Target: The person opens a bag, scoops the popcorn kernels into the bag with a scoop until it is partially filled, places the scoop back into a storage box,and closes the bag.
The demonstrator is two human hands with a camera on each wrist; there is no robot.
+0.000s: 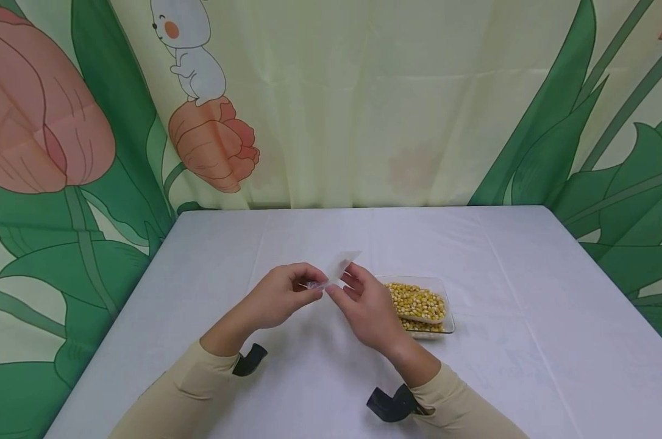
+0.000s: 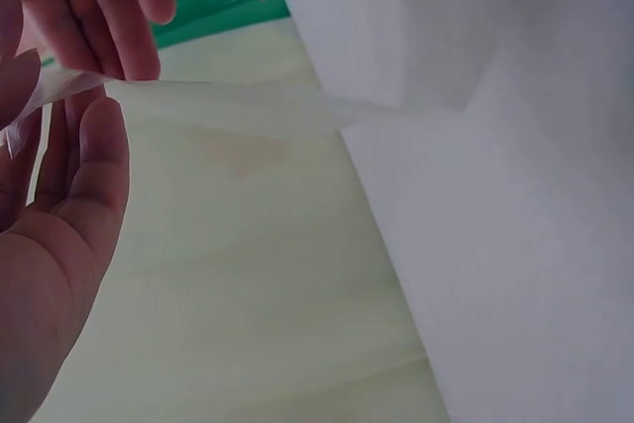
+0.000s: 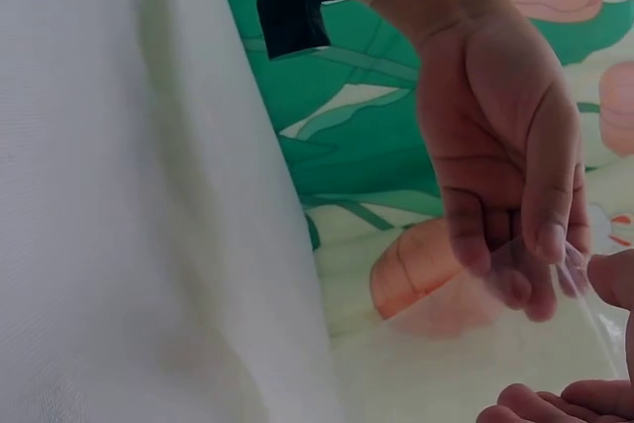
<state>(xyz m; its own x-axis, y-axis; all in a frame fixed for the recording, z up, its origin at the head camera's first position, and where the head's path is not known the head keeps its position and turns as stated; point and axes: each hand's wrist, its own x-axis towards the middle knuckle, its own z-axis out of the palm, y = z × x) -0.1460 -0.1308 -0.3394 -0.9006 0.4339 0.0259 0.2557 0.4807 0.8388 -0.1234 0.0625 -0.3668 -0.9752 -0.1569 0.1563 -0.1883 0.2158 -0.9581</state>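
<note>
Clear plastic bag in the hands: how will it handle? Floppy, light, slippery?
Likely flexible but not fully limp: the clear plastic bag looks bunched at the left hand, yet its upper part sticks up. Probably very light: the printed curtain shows through it in the right wrist view. Perhaps slippery, given its glossy streaks.

No text, label, brand or number can be read.

Views, three: head, high and set back, facing forward and down across white table (image 1: 501, 366) to printed curtain (image 1: 336, 110); left wrist and right wrist, close up, turned sideways, facing printed curtain, both sharing left hand (image 1: 276, 297), right hand (image 1: 372, 311) and clear plastic film (image 1: 340, 266).
</note>
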